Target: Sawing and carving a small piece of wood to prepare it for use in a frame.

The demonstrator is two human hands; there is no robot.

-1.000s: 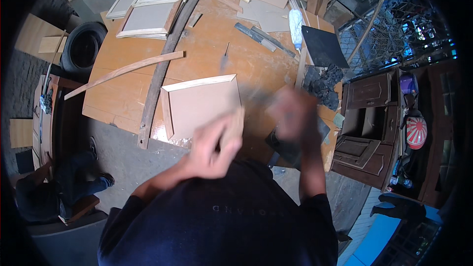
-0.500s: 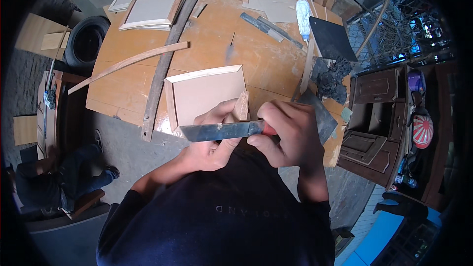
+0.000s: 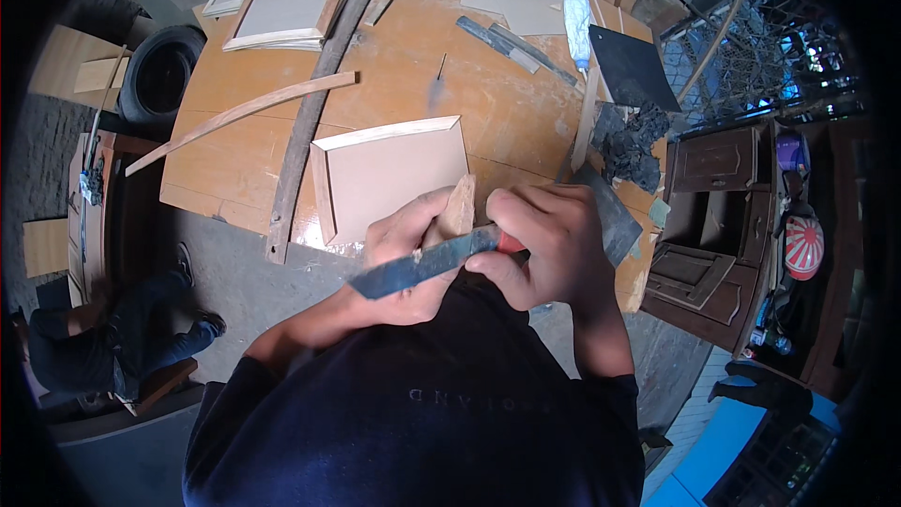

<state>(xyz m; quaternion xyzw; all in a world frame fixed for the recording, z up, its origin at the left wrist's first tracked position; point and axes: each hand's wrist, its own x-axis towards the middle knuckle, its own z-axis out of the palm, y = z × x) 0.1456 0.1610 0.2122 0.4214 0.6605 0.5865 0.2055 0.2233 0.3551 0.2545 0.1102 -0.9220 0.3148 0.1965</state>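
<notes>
My right hand (image 3: 554, 239) grips the red handle of a knife (image 3: 422, 265) with a broad, flat, dark blade and a slanted tip. The blade slopes down to the left, crossing in front of my left hand (image 3: 404, 235). That hand is closed round a short piece of wood (image 3: 458, 208), whose pale, rough end sticks up between my fingers. The blade lies against or very near the wood; its exact contact is hidden. Just beyond my left hand rests a wooden frame (image 3: 389, 178) with a beige panel, at the table's near edge.
The wooden table (image 3: 394, 66) bears more frames (image 3: 291, 9), a long dark bar (image 3: 314, 113), a curved strip (image 3: 244, 113), grey metal pieces (image 3: 511, 45) and a wrapped bottle (image 3: 577, 28). A brown cabinet (image 3: 713, 169) stands right. A person (image 3: 103, 338) sits at lower left, near a tyre (image 3: 161, 80).
The knife has tilted, its tip dropping lower while the handle end has risen slightly. Both hands have shifted a little; each keeps its hold.
</notes>
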